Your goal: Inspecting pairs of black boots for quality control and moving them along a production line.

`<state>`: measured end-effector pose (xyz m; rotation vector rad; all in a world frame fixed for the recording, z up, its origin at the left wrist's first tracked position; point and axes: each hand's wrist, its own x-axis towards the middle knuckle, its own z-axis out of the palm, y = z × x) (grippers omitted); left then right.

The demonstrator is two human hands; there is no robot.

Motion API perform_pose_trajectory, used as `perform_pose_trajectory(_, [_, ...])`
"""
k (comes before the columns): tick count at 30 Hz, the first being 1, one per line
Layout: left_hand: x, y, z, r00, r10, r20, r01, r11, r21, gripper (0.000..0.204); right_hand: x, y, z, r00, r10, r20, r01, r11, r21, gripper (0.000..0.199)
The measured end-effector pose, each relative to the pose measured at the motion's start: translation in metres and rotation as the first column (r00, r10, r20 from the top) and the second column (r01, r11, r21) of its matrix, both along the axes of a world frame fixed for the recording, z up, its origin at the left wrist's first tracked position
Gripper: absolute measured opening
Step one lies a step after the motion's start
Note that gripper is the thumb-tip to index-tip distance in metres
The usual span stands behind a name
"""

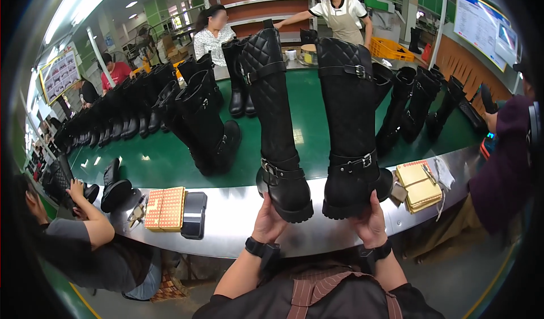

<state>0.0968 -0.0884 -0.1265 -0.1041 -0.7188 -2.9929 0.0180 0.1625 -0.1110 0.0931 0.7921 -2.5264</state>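
Two tall black boots stand side by side in front of me, heels toward me, with quilted shafts and buckled straps at top and ankle. My left hand (268,221) grips the left boot (275,109) low by its sole, the thumb along its outer side. My right hand (371,222) holds the right boot (348,115) the same way, at its outer lower side. Both boots appear upright over the table's metal edge; whether their soles rest on it I cannot tell. The fingers under the soles are partly hidden.
More black boots (207,126) stand on the green table (164,166), in a long row at left and several at right. Bundled yellow cards (165,208) lie beside a black tray (194,214); another card stack (418,186) is at right. People work on all sides.
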Motion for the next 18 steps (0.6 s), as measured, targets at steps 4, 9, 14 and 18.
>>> perform_pose_trajectory(4, [0.000,-0.002,0.002,0.999,0.035,0.023,-0.034,0.999,-0.038,0.064,0.000,0.000,0.002,1.000,-0.007,-0.020,0.007,1.000,-0.024,0.057])
perform_pose_trajectory(9, [0.000,-0.001,-0.001,0.994,0.080,0.074,-0.076,0.996,-0.049,0.066,0.003,0.002,0.008,0.999,-0.019,-0.051,0.018,1.000,-0.017,0.057])
perform_pose_trajectory(14, [0.006,0.003,0.002,0.989,0.115,0.094,-0.100,0.983,-0.151,0.066,0.007,0.004,0.004,0.996,0.009,-0.087,-0.006,0.999,0.034,0.059])
perform_pose_trajectory(18, [0.009,0.006,0.004,0.987,0.134,0.090,-0.119,0.980,-0.160,0.063,0.012,0.005,0.003,0.993,0.041,-0.111,-0.035,0.998,0.051,0.059])
